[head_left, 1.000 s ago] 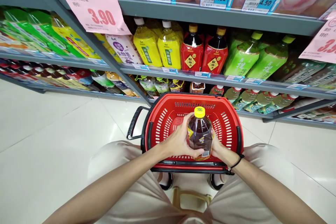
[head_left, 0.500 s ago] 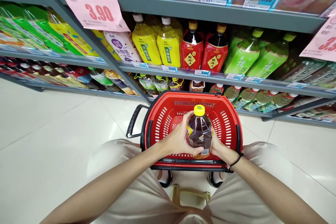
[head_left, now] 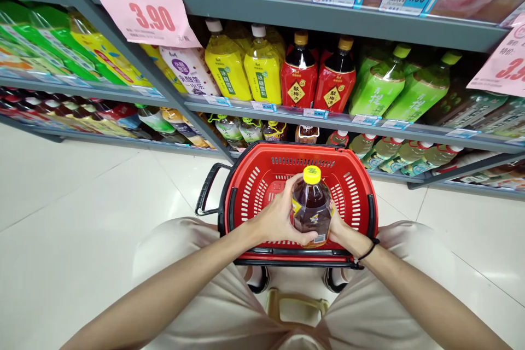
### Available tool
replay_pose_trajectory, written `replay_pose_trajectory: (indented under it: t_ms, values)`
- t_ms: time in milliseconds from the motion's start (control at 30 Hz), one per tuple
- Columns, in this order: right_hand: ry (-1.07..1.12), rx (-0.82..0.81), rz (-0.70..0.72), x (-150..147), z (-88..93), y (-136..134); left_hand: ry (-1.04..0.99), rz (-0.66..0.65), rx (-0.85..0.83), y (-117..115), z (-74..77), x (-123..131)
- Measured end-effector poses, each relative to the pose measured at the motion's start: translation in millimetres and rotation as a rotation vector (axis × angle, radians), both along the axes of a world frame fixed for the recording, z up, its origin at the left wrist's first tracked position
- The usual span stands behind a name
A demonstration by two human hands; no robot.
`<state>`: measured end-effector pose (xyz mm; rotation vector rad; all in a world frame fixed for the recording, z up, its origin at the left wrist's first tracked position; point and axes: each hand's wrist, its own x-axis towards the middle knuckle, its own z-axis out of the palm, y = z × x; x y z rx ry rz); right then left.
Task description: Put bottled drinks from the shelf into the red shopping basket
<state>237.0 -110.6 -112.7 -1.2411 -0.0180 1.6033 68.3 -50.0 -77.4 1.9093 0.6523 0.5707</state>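
Note:
A large bottle of dark tea (head_left: 312, 209) with a yellow cap stands upright between both my hands, over the red plastic shopping basket (head_left: 361, 186). My left hand (head_left: 278, 220) wraps its left side, fingers curled round the front. My right hand (head_left: 341, 227) presses its right side, mostly hidden behind the bottle. The basket sits on the floor between my knees, with a black handle (head_left: 207, 190) sticking out to the left.
Grey store shelves (head_left: 328, 19) stand just beyond the basket, packed with yellow, red and green drink bottles and price tags. A pink 3.90 sign (head_left: 141, 3) hangs at upper left. A small stool (head_left: 296, 306) shows under me. White tiled floor (head_left: 69, 213) spreads to the left.
The bottle and both hands have held nearly still over the basket; the view has only shifted slightly.

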Motion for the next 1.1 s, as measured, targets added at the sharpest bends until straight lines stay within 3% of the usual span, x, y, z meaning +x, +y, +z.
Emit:
replay_pose_trajectory:
  t_ms: [200, 633, 867, 1100]
  values:
    - [-0.017, -0.034, 0.013, -0.1, 0.5, -0.1, -0.033, -0.016, 0.002, -0.7, 1.4, 0.8]
    - [-0.026, 0.13, 0.007, 2.0, -4.2, -3.6, -0.066, -0.037, 0.025, -0.4, 3.5, 1.4]
    - [-0.014, 0.095, -0.023, 1.2, 0.3, -3.6, -0.084, -0.054, 0.007, -1.5, 3.8, -0.5]
    - [-0.051, 0.087, -0.086, 1.2, -6.1, -4.6, -0.084, -0.054, 0.024, -1.1, 2.1, 0.0]
